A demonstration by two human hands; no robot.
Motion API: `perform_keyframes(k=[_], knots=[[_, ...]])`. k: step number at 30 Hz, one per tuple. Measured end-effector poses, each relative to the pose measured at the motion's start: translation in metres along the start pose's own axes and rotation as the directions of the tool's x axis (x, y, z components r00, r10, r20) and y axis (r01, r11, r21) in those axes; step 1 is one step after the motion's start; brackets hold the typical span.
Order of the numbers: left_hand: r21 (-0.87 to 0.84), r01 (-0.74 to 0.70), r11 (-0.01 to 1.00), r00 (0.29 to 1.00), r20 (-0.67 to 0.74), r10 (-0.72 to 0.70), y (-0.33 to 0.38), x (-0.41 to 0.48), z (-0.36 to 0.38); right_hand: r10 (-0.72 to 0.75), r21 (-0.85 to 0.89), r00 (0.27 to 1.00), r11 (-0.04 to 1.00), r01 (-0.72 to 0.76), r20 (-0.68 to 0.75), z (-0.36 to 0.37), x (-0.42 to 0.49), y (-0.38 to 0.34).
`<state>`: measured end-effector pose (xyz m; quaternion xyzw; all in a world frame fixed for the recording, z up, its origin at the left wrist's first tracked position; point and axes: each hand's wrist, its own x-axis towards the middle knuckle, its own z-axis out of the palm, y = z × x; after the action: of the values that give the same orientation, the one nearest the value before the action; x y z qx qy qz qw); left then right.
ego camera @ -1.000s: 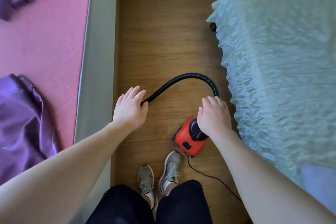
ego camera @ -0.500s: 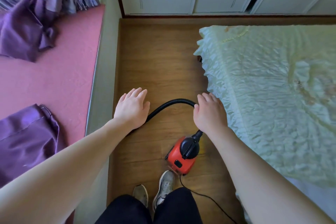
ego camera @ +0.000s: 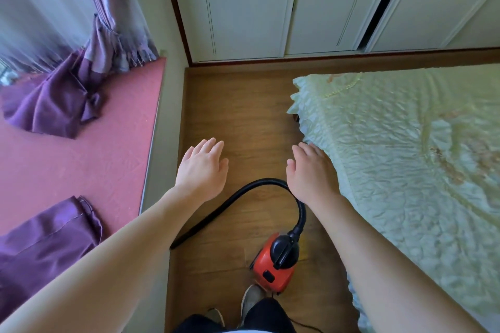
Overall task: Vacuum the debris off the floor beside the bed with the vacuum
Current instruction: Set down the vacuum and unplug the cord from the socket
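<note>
Vacuum (ego camera: 273, 265), a small red canister with a black top, stands on the wooden floor (ego camera: 238, 105) in the near middle of the view, just left of the bed's edge and just beyond a grey shoe (ego camera: 250, 297). Its black hose (ego camera: 230, 201) rises from the top of the canister, arches to the left and runs down to the floor, ending near the left edge of the wood. A thin black cord (ego camera: 305, 326) trails off at the bottom edge.

Both arms reach forward over the floor. The left hand (ego camera: 203, 167) hovers palm down with its fingers straight and close together, holding nothing, above bare floor to the left of the hose's arch. The right hand (ego camera: 311, 170) is likewise flat and wide, fingers straight, holding nothing; its heel covers the top of the hose's arch from this angle, and I cannot tell whether it touches the hose. Its fingertips lie next to the frilled edge of the bed.

A bed (ego camera: 405, 157) with a crinkled pale green cover fills the right side. On the left lies a raised pink surface (ego camera: 81, 157) with a purple curtain (ego camera: 62, 100) pooled at its far end and more purple cloth (ego camera: 40, 238) at its near end. White wardrobe doors (ego camera: 243, 13) with printed lettering stand at the far end of the floor.
</note>
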<state>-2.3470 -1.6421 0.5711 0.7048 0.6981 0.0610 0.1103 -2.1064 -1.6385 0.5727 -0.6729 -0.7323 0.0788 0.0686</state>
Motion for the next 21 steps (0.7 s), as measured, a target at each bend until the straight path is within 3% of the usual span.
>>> perform_keyframes(k=[9,21], knots=[[0.027,-0.024,0.999,0.999,-0.027,0.025,0.022,0.025,-0.03,0.016,0.027,1.0,1.0,-0.016,-0.023,-0.028,0.022,0.014],[0.004,-0.217,0.976,0.976,-0.005,0.217,0.037,0.078,-0.053,0.182,0.03,0.981,0.983,-0.18,-0.064,-0.058,0.034,0.014]])
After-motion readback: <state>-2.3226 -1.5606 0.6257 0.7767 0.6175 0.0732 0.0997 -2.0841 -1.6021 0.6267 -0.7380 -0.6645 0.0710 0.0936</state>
